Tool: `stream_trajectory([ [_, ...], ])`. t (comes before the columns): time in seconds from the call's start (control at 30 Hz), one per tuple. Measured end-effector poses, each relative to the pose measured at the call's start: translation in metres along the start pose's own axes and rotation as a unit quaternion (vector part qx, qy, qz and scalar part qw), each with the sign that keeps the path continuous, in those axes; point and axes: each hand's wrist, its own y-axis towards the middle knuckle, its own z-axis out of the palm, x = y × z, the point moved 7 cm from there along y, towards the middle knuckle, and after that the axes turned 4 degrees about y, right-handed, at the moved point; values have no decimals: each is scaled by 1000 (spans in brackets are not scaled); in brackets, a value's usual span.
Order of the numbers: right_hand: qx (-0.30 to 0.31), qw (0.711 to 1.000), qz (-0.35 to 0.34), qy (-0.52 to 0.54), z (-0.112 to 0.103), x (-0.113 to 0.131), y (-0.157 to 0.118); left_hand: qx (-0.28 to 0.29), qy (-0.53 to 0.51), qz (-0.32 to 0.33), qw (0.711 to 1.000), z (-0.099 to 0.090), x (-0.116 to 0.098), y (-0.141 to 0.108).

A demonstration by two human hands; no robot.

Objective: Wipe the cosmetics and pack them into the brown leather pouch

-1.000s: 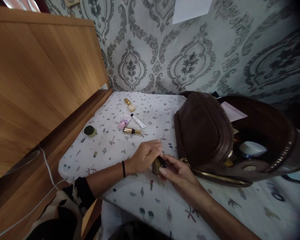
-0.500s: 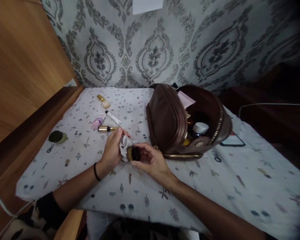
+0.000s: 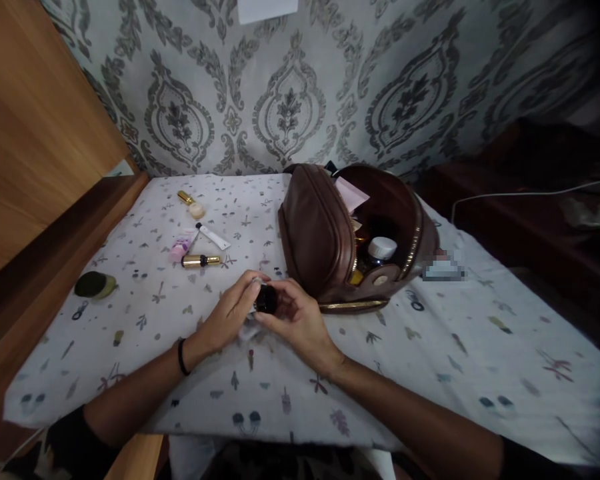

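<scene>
Head view: the table (image 3: 480,333) stretches before me, and on it a brown bag (image 3: 310,227) gapes open, just beyond my hands. My left hand (image 3: 233,310) and right hand (image 3: 303,323) are mostly closed, fingers curled round opposite sides of a black-topped jar (image 3: 266,299), held in front of the bag. Under it bunches what may be a pale cloth (image 3: 250,331), blurred. Off left are a green jar (image 3: 95,285), a gold tube (image 3: 201,261) and a white tube (image 3: 214,237).

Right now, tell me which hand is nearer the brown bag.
Right: the right hand is just in front of the brown bag; the left hand sits farther left.
</scene>
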Motion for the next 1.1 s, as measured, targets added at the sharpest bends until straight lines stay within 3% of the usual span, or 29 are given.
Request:
stream_trajectory([
  [0.3,10,996,-43,-73,1,15,-9,-64,44,-18,997,-4,5,-1],
  [0.5,16,997,21,-76,4,16,-9,-105,110,-6,988,-14,5,-3],
  [0.57,23,997,51,-54,7,14,-10,-131,162,36,977,-21,-3,-7],
  [0.67,2,998,41,-56,5,15,-10,-162,227,161,947,-24,-20,-19],
  [0.77,3,997,19,-76,4,13,-8,-113,273,301,907,-6,-30,-30],
  [0.83,11,995,12,-98,4,11,-6,-65,303,343,887,9,-27,-34],
  [0.93,0,993,7,-121,1,10,-5,-55,296,288,909,18,-14,-28],
  [1.1,35,989,-35,-136,3,14,-5,-82,163,44,982,11,7,-15],
])
